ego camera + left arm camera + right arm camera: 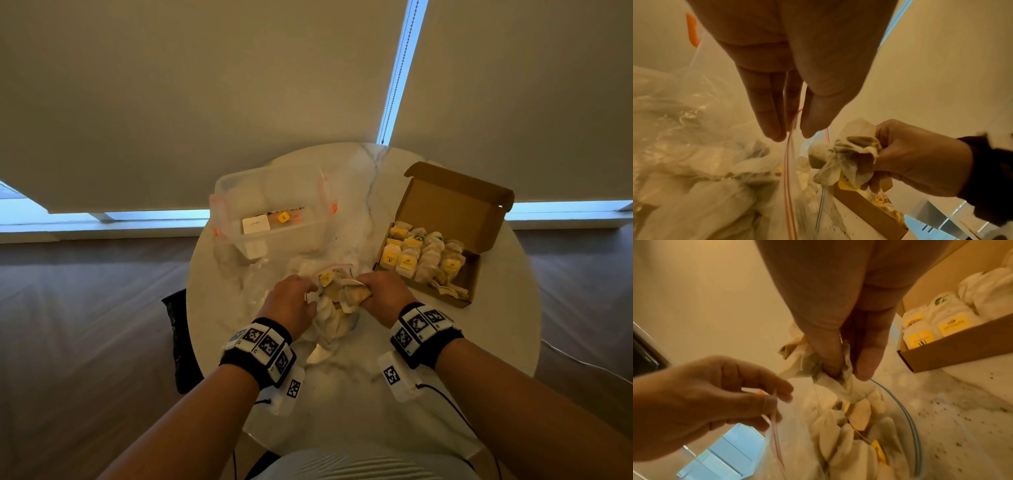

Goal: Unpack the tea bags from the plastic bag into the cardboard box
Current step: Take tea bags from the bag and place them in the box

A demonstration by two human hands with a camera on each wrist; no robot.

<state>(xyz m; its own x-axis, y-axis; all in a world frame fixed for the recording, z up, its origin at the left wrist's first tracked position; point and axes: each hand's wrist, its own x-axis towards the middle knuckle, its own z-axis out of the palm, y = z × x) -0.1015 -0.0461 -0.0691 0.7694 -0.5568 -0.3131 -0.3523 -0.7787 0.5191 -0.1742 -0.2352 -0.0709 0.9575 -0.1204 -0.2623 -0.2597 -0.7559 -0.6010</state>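
Note:
A clear zip-top plastic bag (pixel 329 318) full of tea bags lies at the middle of the round marble table (pixel 342 394). My left hand (pixel 291 301) pinches the bag's red zip rim (pixel 788 162) and holds its mouth apart. My right hand (pixel 385 291) grips a crumpled bunch of tea bags (pixel 346 291) just above the bag's mouth; the same bunch (pixel 828 379) shows between thumb and fingers in the right wrist view. The open cardboard box (pixel 455 205), partly filled with rows of tea bags (pixel 424 257), stands to the right of my right hand.
A clear plastic tub (pixel 274 212) with orange clips stands at the back left of the table, with a few packets inside. Tea crumbs (pixel 941 410) speckle the marble near the box. A dark object (pixel 178 342) sits left of the table, below its edge.

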